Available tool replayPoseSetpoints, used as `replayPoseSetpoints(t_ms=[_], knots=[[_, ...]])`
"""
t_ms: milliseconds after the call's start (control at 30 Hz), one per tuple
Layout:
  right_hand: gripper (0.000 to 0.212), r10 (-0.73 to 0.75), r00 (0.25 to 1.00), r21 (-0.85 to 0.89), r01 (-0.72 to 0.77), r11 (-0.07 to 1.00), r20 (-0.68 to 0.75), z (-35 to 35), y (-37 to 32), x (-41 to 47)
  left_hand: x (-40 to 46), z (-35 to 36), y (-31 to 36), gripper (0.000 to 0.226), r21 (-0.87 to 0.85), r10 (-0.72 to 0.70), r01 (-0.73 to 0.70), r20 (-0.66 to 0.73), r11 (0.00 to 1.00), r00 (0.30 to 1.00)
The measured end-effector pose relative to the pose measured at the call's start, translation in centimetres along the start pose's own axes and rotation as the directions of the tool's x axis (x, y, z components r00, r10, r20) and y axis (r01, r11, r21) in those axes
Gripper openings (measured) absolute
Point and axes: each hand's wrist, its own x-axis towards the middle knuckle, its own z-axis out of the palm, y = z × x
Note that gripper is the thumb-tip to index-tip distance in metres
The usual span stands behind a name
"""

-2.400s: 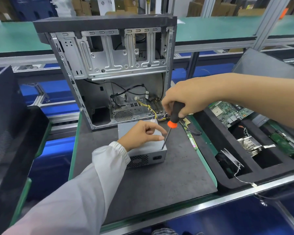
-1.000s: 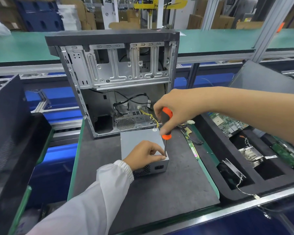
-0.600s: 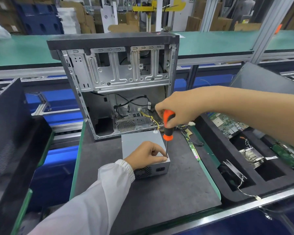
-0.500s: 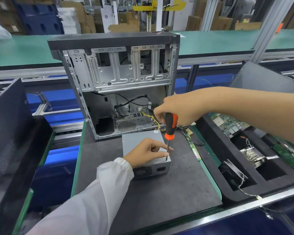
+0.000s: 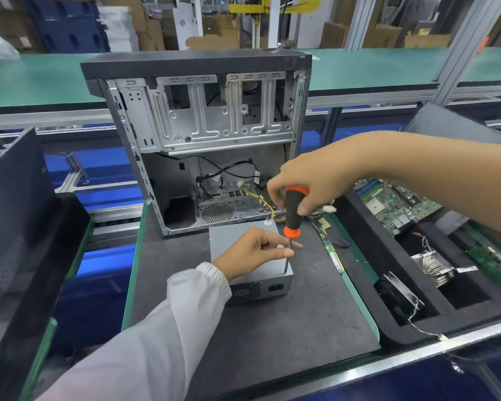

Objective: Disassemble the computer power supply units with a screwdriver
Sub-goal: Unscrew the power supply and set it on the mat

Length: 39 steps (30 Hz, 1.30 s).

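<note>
At the far left a dark panel (image 5: 10, 215) is cut off by the frame edge, so you cannot see what it belongs to. Your left hand (image 5: 250, 251) comes out of a white sleeve (image 5: 145, 337) and rests on top of the power supply unit (image 5: 253, 273); its thumb and forefinger pinch the thin metal shaft of the screwdriver (image 5: 292, 219). This hand hides much of the unit's top. The unit lies on the dark mat of the tabletop (image 5: 272, 328), just in front of the open computer case (image 5: 206, 140). Inside the case you see loose cables and a round vent; the deeper parts are dark and hard to read. Your right hand (image 5: 310, 180) grips the black and orange handle from above, with the tool almost upright and its tip at the near right corner of the unit. The screw itself is too small to see. At the right, a black foam tray (image 5: 359, 235) holds a green circuit board (image 5: 396, 204), a metal heatsink (image 5: 433, 267) and a fan (image 5: 399, 296) in separate compartments; its right end is cut off.
</note>
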Motion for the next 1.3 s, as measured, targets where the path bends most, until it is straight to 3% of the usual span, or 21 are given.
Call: replayPoseSetpoints(t_ms=[67,133,233,333,433,567,700,767,833,900,1033,1167,1233,1300], knots=[[0.034,-0.028,0.999,0.124,0.024,0.992,0.029,0.1,0.1,-0.3,0.1,0.0,0.3,0.008,-0.007,-0.009,0.009,0.008,1.0,1.0],[0.045,0.078,0.997,0.154,-0.081,0.985,0.03,0.2,-0.3,-0.4,0.2,0.0,0.3,0.003,0.021,-0.03,0.031,-0.034,0.999,0.999],[0.065,0.239,0.971,-0.089,-0.239,0.967,-0.013,0.7,-1.1,0.2,0.4,0.1,0.2,0.008,0.06,-0.034,0.039,-0.077,0.997,0.996],[0.048,0.131,0.989,-0.248,-0.146,0.958,-0.074,0.9,-0.9,0.6,0.4,0.3,0.4,0.012,0.072,-0.031,0.036,-0.078,0.997,0.996],[0.015,-0.017,0.999,-0.208,0.009,0.978,-0.034,0.5,-0.6,0.0,0.3,0.3,0.3,0.012,0.036,-0.01,0.013,-0.072,0.999,0.997],[0.037,-0.054,0.998,-0.172,0.047,0.984,-0.037,0.4,-0.6,-0.3,0.1,0.6,0.3,0.008,0.002,-0.015,0.015,-0.079,1.0,0.997],[0.073,0.195,0.976,-0.108,-0.205,0.973,-0.092,0.9,-1.0,0.1,0.4,0.6,0.6,0.012,0.053,-0.037,0.043,-0.113,0.998,0.993],[0.063,0.181,0.977,-0.152,-0.197,0.969,-0.113,1.0,-0.9,0.5,0.4,0.6,0.7,0.018,0.081,-0.031,0.04,-0.111,0.996,0.993],[0.037,0.063,0.993,-0.248,-0.087,0.965,-0.102,1.0,-0.8,0.6,0.4,0.5,0.7,0.019,0.073,-0.019,0.027,-0.102,0.997,0.995],[0.013,-0.024,0.998,-0.225,0.011,0.974,-0.058,0.6,-0.5,0.2,0.2,0.3,0.7,0.015,0.048,-0.003,0.007,-0.092,0.999,0.996],[0.03,-0.119,0.991,-0.112,0.111,0.987,-0.068,0.6,-0.6,-0.4,0.0,0.6,0.5,0.013,0.043,0.002,0.003,-0.117,0.999,0.993],[0.069,0.172,0.975,-0.01,-0.175,0.984,-0.138,0.9,-0.9,-0.3,0.1,0.6,0.7,0.016,0.048,-0.045,0.053,-0.15,0.997,0.988],[0.059,0.193,0.975,-0.059,-0.2,0.978,-0.112,0.9,-0.7,0.0,0.2,0.6,0.8,0.019,0.06,-0.046,0.056,-0.146,0.997,0.988],[0.025,0.095,0.992,-0.055,-0.1,0.993,-0.08,0.7,-0.5,-0.2,0.2,0.6,0.7,0.017,0.059,-0.021,0.028,-0.128,0.998,0.992]])
